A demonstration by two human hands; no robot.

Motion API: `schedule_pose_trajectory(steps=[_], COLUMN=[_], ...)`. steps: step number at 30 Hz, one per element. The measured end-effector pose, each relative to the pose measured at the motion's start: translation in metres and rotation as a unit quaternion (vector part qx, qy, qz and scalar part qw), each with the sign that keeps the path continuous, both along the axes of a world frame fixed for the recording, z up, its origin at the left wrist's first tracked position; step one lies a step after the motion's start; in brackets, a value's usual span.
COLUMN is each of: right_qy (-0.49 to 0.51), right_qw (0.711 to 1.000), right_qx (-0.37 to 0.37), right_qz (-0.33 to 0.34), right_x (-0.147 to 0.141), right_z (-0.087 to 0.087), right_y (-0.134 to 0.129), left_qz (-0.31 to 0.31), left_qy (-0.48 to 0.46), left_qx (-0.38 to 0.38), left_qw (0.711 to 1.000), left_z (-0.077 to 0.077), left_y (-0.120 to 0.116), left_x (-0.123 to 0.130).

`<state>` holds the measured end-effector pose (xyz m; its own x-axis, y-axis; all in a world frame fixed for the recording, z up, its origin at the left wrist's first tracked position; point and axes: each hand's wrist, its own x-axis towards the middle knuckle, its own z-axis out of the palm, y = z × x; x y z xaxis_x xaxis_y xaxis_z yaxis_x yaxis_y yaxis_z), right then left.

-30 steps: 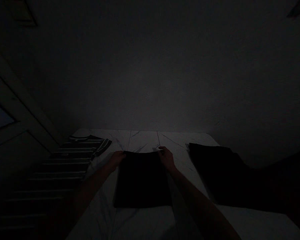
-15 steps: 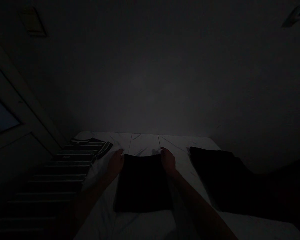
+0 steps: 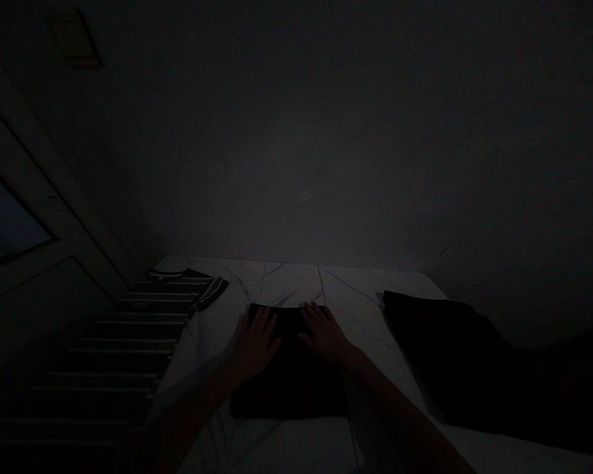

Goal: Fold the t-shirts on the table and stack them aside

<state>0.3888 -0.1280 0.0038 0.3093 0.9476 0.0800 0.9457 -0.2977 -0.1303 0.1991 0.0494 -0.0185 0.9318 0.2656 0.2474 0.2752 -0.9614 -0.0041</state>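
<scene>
Cloth [image 3: 296, 388] under flat, unclosed hands [image 3: 287, 339] — far edge at fingertips, marbled surface [image 3: 286, 444] around.

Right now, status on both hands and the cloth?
Left hand and right hand: flat on folded black cloth, fingers spread. Cloth lies on marbled tabletop. Striped shirt left, clear of it.

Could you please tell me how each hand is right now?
Left hand: open, laid flat on the black cloth.
Right hand: open, flat on the same cloth.
</scene>
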Motion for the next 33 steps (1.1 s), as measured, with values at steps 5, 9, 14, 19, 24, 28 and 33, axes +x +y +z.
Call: schedule_pose_trajectory(steps=[5, 9, 14, 19, 24, 28, 33], right_qy=[0.014, 0.026, 0.063, 0.038, 0.01, -0.004, -0.006], right_qw=[1.0, 1.0, 0.991, 0.991, 1.0, 1.0, 1.0], right_qx=[-0.023, -0.015, 0.025, 0.099, 0.023, 0.01, 0.01], right_qz=[-0.008, -0.006, -0.115, -0.082, 0.016, -0.027, -0.026], right_x=[0.001, 0.003, 0.003, -0.032, -0.072, -0.078, -0.096], right_z=[-0.001, 0.002, 0.013, 0.005, -0.018, -0.019, -0.017], right_y=[0.003, 0.006, -0.01, -0.047, -0.083, -0.096, -0.102], left_qz=[0.038, 0.062, 0.113, 0.026, -0.066, -0.051, -0.109], left_qy=[0.029, 0.017, -0.024, -0.034, 0.059, 0.039, 0.046], left_qx=[-0.016, -0.024, -0.061, -0.073, -0.051, -0.036, -0.027], left_qw=[0.999, 0.998, 0.991, 0.996, 0.995, 0.997, 0.993], left_z=[0.003, 0.003, 0.015, 0.018, 0.01, 0.013, 0.019], left_y=[-0.002, -0.001, 0.008, -0.002, -0.026, -0.032, -0.043], left_x=[0.0, 0.001, -0.01, -0.048, -0.083, -0.084, -0.065])
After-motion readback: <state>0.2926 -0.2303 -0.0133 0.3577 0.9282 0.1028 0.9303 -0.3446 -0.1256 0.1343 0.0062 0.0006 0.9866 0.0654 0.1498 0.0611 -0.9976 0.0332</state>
